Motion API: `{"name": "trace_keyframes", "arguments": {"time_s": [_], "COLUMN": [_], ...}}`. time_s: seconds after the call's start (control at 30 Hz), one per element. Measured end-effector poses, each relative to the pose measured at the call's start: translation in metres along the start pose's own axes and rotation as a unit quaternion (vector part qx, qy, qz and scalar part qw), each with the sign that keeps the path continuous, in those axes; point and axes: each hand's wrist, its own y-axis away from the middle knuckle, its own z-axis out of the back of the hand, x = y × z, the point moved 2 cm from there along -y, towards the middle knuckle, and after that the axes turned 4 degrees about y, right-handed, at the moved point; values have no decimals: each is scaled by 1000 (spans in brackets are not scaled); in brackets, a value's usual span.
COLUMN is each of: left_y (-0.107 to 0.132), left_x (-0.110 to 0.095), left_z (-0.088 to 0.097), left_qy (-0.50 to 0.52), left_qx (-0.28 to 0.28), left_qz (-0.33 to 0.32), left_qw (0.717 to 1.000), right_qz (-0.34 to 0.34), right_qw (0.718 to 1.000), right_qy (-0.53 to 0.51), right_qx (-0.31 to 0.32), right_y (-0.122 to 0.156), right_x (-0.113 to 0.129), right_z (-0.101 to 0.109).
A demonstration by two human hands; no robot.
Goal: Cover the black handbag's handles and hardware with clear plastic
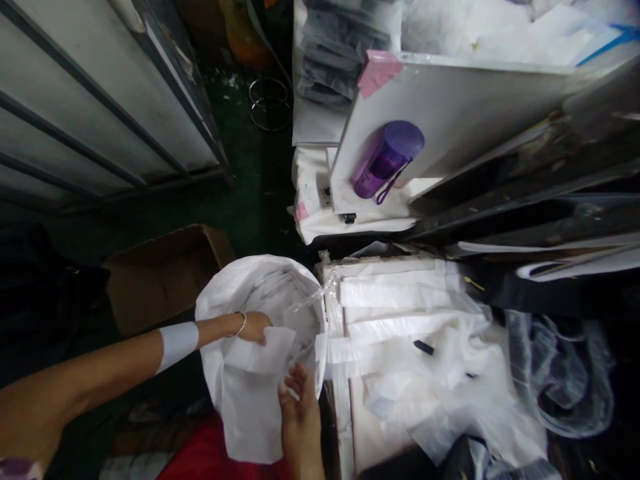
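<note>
A round white sack (213, 310) stands with its mouth turned up, and a pile of thin white pieces (270, 297) lies inside. My left hand (255, 327), with a bracelet and a white band on the forearm, reaches over the sack. Its fingers are closed on a flat white sheet (275, 350), which may be paper or plastic. Close by, at the near right side of the sack's mouth, my right hand (300, 400) is turned up with loosely bent fingers and thumb apart. Nothing shows in it.
White strips (395, 293) and crumpled clear film cover the table at right. A purple bottle (387, 160) stands by an upright white board (460, 100). An open cardboard box (165, 267) sits on the floor behind the sack. A coil of clear plastic (560, 373) lies far right.
</note>
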Motion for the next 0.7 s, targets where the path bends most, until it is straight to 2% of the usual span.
{"name": "trace_keyframes", "arguments": {"time_s": [0.07,0.17,0.23,0.33,0.43,0.57,0.7], "left_y": [18,42,53,60,62,64,67], "left_x": [-8,-17,-18,-14,-8,0,5], "left_z": [4,2,-5,-18,-29,-36,-40], "left_qy": [36,95,130,234,311,317,316], "left_qx": [-7,-26,-35,-45,-95,-192,-293], "left_qz": [-19,-46,-58,-56,-21,46,92], "left_qw": [999,994,989,970,946,928,898], "right_qz": [8,33,44,37,12,-34,-154], "right_qw": [997,985,977,970,973,976,975], "right_qy": [74,166,206,230,187,136,9], "right_qx": [1,-16,-32,-71,-133,-168,-158], "right_y": [-21,-45,-55,-60,-61,-63,-58], "right_x": [-13,-24,-27,-30,-34,-39,-49], "right_z": [-21,-36,-37,-28,-15,-3,-7]}}
